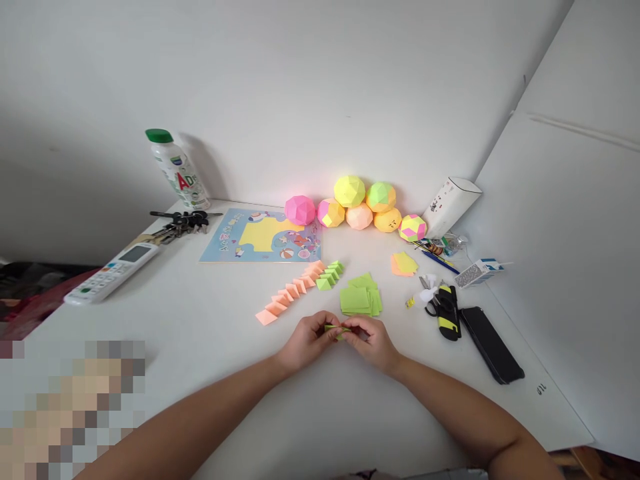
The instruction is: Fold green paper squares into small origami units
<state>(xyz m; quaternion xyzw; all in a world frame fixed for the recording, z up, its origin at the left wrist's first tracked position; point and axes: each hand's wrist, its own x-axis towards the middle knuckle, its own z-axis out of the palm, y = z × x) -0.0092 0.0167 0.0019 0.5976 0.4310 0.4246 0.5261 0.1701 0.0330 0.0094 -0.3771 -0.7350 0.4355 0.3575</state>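
Between the fingertips of my left hand (306, 340) and my right hand (374, 341) is a small piece of green paper (336, 331). Both hands pinch it close to the table, and my fingers cover most of it. Just beyond my right hand lies a loose pile of flat green paper sheets (356, 301). Ahead of my left hand, folded peach paper units (289, 293) stand in a slanting row. A shorter row of folded green paper units (329, 275) sits beside its far end.
Several colourful paper balls (349, 191) are heaped against the wall, by a blue printed sheet (213, 248). At left are a remote control (113, 272) and a white bottle (180, 175). At right lie a yellow-black cutter (449, 313), a black phone (491, 345) and orange-yellow notes (404, 263).
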